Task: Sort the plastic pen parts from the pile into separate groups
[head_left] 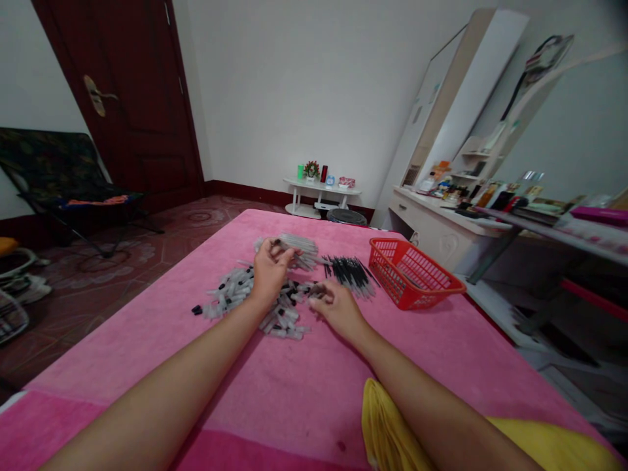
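Observation:
My left hand [271,267] is over the far side of a loose pile of short translucent plastic pieces [282,320], some with black ends. Its fingers are curled in, and what they hold is too blurred to make out. Just beyond lies a bundle of long pale translucent sticks [303,247]. At the pile's right edge, my right hand [337,309] has thumb and fingertips closed together around something small that I cannot name. Past that hand lies a row of thin black rods with pale near ends [350,275].
A red plastic basket [426,301] stands at the right on the pink cloth-covered table [161,366]. Yellow cloth [387,425] lies under my right forearm. A folding chair [63,176] is at the left. A cluttered dressing table [451,209] stands at the right.

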`<state>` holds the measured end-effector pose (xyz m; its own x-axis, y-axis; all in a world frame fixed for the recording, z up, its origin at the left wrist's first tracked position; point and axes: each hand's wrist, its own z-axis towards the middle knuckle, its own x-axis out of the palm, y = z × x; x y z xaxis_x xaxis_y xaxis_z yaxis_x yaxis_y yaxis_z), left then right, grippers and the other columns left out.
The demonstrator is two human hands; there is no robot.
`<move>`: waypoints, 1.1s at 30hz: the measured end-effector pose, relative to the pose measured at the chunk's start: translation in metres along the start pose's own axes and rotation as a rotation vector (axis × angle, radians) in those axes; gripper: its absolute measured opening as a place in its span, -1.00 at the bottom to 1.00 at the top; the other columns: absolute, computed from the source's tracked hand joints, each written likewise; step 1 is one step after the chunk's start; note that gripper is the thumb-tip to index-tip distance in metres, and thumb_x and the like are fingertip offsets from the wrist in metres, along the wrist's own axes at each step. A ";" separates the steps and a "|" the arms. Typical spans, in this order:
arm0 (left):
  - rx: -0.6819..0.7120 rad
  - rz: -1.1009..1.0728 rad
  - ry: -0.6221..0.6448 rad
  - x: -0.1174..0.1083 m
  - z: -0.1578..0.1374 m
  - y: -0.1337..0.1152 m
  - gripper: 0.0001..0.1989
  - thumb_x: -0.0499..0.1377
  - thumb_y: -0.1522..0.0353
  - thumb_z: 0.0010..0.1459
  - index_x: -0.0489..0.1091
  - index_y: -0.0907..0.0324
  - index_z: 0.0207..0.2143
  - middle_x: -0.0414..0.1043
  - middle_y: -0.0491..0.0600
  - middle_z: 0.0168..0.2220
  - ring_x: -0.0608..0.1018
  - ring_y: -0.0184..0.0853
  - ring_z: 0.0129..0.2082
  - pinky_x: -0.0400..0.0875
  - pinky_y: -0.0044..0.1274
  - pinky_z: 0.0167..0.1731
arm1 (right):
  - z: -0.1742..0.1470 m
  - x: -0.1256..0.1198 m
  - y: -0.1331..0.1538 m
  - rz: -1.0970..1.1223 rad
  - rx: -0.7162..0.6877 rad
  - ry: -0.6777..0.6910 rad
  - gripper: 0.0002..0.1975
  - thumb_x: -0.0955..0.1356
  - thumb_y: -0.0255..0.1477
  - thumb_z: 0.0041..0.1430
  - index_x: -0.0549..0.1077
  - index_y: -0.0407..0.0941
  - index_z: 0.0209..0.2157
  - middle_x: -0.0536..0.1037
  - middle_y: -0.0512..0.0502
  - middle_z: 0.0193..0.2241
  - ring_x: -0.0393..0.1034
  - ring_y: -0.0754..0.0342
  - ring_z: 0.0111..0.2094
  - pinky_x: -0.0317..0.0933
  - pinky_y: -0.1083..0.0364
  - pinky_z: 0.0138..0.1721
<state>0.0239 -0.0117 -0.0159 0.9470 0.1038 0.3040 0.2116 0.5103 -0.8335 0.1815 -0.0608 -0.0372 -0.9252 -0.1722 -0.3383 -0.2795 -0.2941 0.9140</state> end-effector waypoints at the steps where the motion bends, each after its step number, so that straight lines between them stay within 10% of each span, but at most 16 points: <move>1: -0.044 -0.042 -0.011 0.000 0.000 0.000 -0.73 0.22 0.33 0.00 0.18 0.17 -0.29 0.48 -0.06 -0.37 0.59 -0.28 -0.33 0.49 -0.50 -0.40 | 0.002 -0.003 0.000 0.116 0.047 -0.047 -0.85 0.35 -0.44 -0.04 0.36 -0.14 -0.36 0.43 0.05 -0.53 0.35 0.17 -0.58 0.23 0.19 -0.57; 21: -0.254 -0.257 -0.018 -0.003 -0.001 0.006 -0.61 0.34 0.28 -0.14 0.28 0.23 -0.30 0.48 -0.06 -0.36 0.60 -0.28 -0.29 0.51 -0.56 -0.37 | 0.012 -0.027 -0.001 0.362 0.072 -0.364 -0.70 0.46 -0.31 -0.17 0.28 -0.13 -0.48 0.53 -0.08 -0.50 0.49 0.03 -0.47 0.35 0.13 -0.49; 33: -0.277 -0.274 -0.014 -0.002 -0.001 0.007 -0.60 0.35 0.27 -0.16 0.28 0.22 -0.30 0.48 -0.07 -0.38 0.59 -0.30 -0.30 0.51 -0.57 -0.39 | 0.012 -0.022 -0.018 -0.237 -0.063 -0.264 -0.77 0.42 -0.29 -0.11 0.41 -0.17 -0.56 0.46 -0.03 -0.62 0.32 0.13 -0.59 0.15 0.18 -0.58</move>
<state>0.0237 -0.0097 -0.0227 0.8431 0.0083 0.5376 0.5156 0.2713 -0.8128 0.2036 -0.0408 -0.0435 -0.8731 0.1540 -0.4626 -0.4858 -0.3558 0.7984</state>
